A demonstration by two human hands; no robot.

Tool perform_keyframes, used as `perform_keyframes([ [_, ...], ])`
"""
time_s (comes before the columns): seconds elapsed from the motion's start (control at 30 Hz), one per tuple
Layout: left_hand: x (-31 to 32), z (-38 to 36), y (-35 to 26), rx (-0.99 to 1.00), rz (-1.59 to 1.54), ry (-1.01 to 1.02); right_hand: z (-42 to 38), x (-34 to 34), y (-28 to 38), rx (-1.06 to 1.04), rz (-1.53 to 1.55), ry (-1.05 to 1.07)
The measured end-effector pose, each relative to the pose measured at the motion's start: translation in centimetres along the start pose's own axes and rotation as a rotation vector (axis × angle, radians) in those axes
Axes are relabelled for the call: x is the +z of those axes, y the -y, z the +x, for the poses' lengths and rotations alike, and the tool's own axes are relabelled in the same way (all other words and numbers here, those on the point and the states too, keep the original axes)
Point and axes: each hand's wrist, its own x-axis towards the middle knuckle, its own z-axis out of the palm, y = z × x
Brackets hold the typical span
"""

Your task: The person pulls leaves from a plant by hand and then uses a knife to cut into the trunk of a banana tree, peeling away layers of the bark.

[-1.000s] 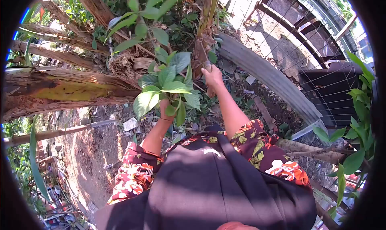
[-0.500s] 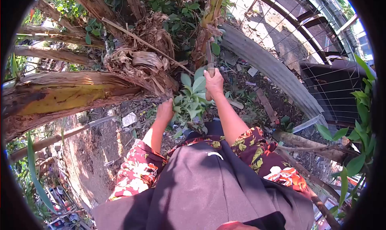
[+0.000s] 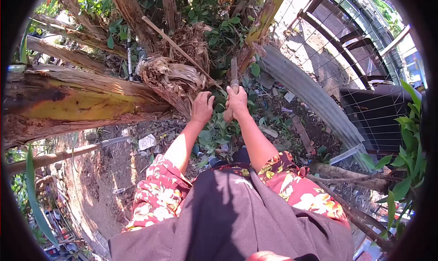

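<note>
My right hand [image 3: 237, 101] is wrapped round the handle of a knife [image 3: 234, 71], whose broad blade points up and away from me. Close on its left, my left hand [image 3: 202, 107] has its fingers curled beside the torn, fibrous trunk base [image 3: 175, 80]; what lies between those fingers, if anything, is too small to make out. Green leafy plants [image 3: 210, 140] are low on the ground below both hands. A thin stick [image 3: 175, 46] slants down across the trunk base toward the hands.
A thick fallen trunk [image 3: 86, 101] lies at the left. Corrugated metal sheeting [image 3: 310, 89] and a wire fence [image 3: 360, 55] curve along the right. A yellowish stem [image 3: 267, 21] rises beyond the knife. Leafy branches [image 3: 406, 165] hang at the right edge.
Both hands have moved closer together, the left one up and right. The leafy sprig between them is no longer up there. The knife stays in my right hand, and the view has shifted slightly.
</note>
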Motion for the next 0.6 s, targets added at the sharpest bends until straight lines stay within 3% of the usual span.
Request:
perform_keyframes([
  [0.23, 0.1, 2.3, -0.3, -0.146, -0.168, -0.156, 2.1, 1.4, 0.5, 0.229, 0.125, 0.048],
  [0.37, 0.8, 5.2, -0.6, -0.235, -0.291, -0.179, 5.1, 1.7, 1.0, 0.245, 0.192, 0.054],
  [0.6, 3.0, 13.9, -1.8, -0.299, -0.52, -0.314, 16.0, 3.9, 0.1, 0.592, 0.648, 0.059],
])
